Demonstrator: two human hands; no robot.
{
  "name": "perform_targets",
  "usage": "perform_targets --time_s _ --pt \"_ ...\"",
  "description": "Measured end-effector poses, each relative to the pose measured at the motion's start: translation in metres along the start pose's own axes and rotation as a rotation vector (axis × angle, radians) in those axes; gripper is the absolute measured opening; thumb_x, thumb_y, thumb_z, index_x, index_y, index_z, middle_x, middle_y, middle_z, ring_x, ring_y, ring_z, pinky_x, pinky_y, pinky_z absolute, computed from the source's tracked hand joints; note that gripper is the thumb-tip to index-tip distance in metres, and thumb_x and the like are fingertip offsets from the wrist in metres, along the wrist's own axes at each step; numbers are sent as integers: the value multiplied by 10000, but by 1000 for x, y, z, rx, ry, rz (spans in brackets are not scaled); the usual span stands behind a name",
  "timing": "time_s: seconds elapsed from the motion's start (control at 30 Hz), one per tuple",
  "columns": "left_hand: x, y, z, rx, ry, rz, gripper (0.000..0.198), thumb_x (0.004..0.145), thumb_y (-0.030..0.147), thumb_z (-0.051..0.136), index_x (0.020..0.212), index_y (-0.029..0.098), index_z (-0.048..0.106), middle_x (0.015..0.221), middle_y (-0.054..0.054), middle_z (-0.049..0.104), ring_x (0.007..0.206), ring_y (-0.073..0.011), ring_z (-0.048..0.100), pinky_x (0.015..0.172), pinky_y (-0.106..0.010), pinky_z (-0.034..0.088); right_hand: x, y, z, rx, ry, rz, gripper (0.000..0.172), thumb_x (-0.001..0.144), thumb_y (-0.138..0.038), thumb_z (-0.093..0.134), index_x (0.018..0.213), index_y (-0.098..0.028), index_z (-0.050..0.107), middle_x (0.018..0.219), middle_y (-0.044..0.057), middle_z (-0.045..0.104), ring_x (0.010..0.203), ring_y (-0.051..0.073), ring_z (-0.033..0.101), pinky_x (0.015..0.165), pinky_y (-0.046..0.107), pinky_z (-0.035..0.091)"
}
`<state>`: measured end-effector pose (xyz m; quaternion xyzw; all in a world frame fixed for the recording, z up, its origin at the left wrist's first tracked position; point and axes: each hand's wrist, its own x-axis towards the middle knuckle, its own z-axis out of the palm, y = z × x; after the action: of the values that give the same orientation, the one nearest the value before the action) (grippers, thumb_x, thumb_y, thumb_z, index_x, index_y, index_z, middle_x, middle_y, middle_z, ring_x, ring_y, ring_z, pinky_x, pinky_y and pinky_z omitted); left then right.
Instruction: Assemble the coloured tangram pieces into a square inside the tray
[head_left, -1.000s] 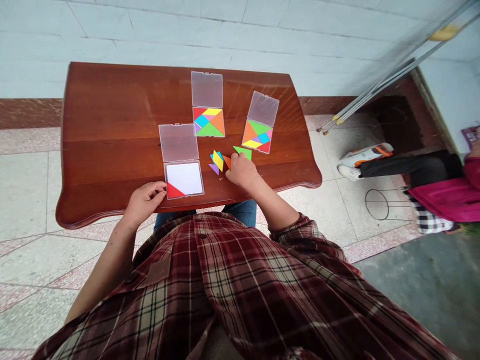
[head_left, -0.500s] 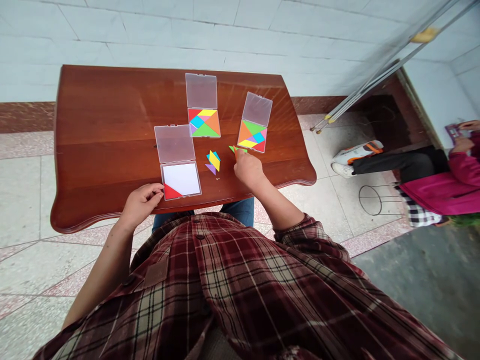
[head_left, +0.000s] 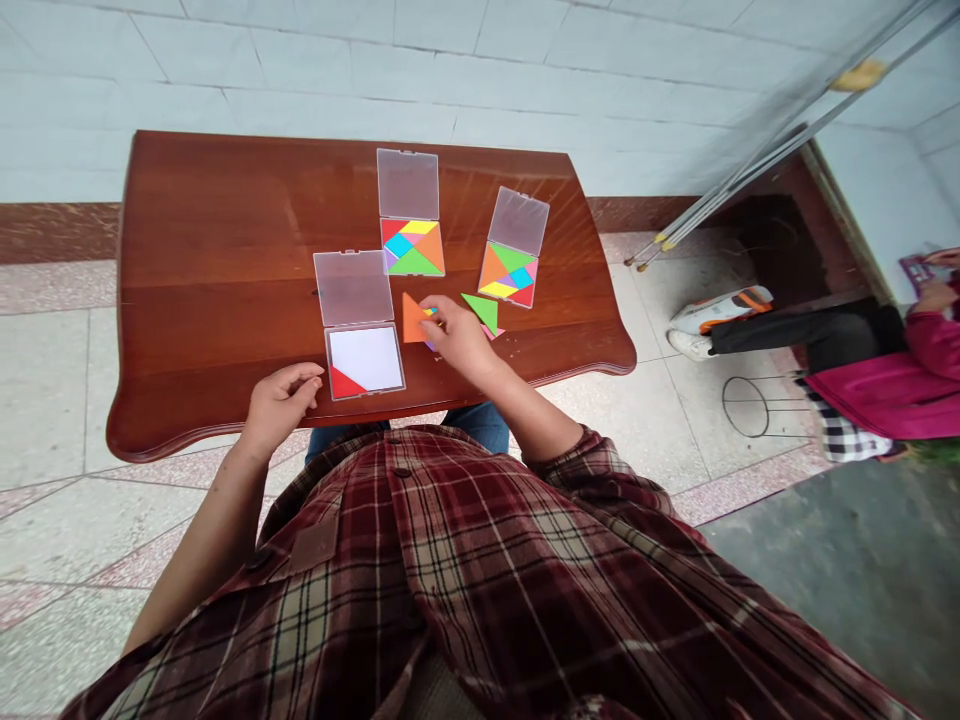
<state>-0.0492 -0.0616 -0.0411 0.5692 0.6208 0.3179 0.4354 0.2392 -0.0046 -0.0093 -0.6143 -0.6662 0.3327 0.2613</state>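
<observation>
My right hand [head_left: 459,340] pinches an orange triangle [head_left: 413,318] just right of the near open case [head_left: 366,361]. That case has a white floor and a red triangle [head_left: 346,384] in its front left corner. Small yellow, blue and purple pieces are mostly hidden under my right fingers. A green triangle [head_left: 481,310] lies on the wooden table [head_left: 225,260] to the right of that hand, over a pink piece. My left hand [head_left: 279,398] rests curled at the table's front edge, beside the case's left corner, with nothing visible in it.
Two more open cases with full coloured puzzles lie farther back, one in the middle [head_left: 412,246] and one to the right [head_left: 511,273]. Another person sits on the floor at the right [head_left: 885,370]. Metal poles [head_left: 757,160] lean against the wall.
My right hand moved left from the green triangle toward the near case, now carrying the orange triangle. The green triangle lies uncovered. My left hand stayed by the case.
</observation>
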Motion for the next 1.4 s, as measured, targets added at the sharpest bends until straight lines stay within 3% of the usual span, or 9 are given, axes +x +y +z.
perform_targets --time_s 0.13,0.23,0.43,0.57,0.73,0.83,1.07,1.23,1.4 --pt "2 11 5 -93 125 37 256 750 362 602 921 189 682 679 24 624 525 -77 530 505 -190 417 5 -8 29 307 -162 -29 159 860 -233 522 1017 -212 524 797 -46 612 565 77 518 640 240 479" --pt "11 20 13 -88 143 32 229 762 333 584 906 183 679 652 32 603 519 -78 523 528 -198 432 13 -10 41 396 -188 11 175 832 -173 527 1003 -207 519 835 -47 612 560 56 526 622 219 482" --pt "26 29 27 159 109 125 180 787 244 537 892 177 668 834 -17 655 737 -134 598 745 -271 502 22 -15 53 277 -286 82 151 827 -119 532 954 -188 576 841 -24 657 623 72 615 626 206 497" --pt "28 30 28 392 79 180 212 812 231 524 952 189 677 856 -31 629 789 -166 596 776 -297 490 23 -15 57 153 -314 115 184 846 -127 533 1005 -187 605 944 6 693 652 92 647 678 257 540" --pt "32 35 29 642 -102 299 301 833 269 574 1092 149 670 1032 -101 644 962 -242 608 864 -352 482 22 -17 50 -119 -236 -14 300 816 -108 567 1103 -154 643 1116 89 674 955 182 655 916 349 520" --pt "33 44 32 780 -164 315 311 856 264 578 1116 117 665 1120 -147 639 1073 -295 590 923 -398 456 19 -18 43 -157 -219 -54 397 810 -72 537 1193 -125 623 1241 135 627 1066 197 623 973 352 493" --pt "35 61 40 960 -203 241 308 881 304 582 1107 110 659 1166 -172 617 1128 -349 539 893 -449 426 8 -5 25 -93 -145 -45 311 836 -118 536 1125 -161 643 1177 97 669 1091 199 617 969 348 488" --pt "39 62 46 983 -182 241 309 898 338 574 1097 116 655 1138 -170 610 1123 -348 540 900 -447 418 -3 10 16 -53 -120 14 257 828 -137 556 1061 -167 662 1141 85 687 970 180 661 934 341 501" --pt "42 60 47 985 -155 243 286 908 320 541 1059 107 658 1105 -183 612 1090 -357 549 886 -461 417 -15 19 13 -5 -120 -2 224 823 -149 561 1016 -179 671 1103 72 709 967 174 663 930 346 494"
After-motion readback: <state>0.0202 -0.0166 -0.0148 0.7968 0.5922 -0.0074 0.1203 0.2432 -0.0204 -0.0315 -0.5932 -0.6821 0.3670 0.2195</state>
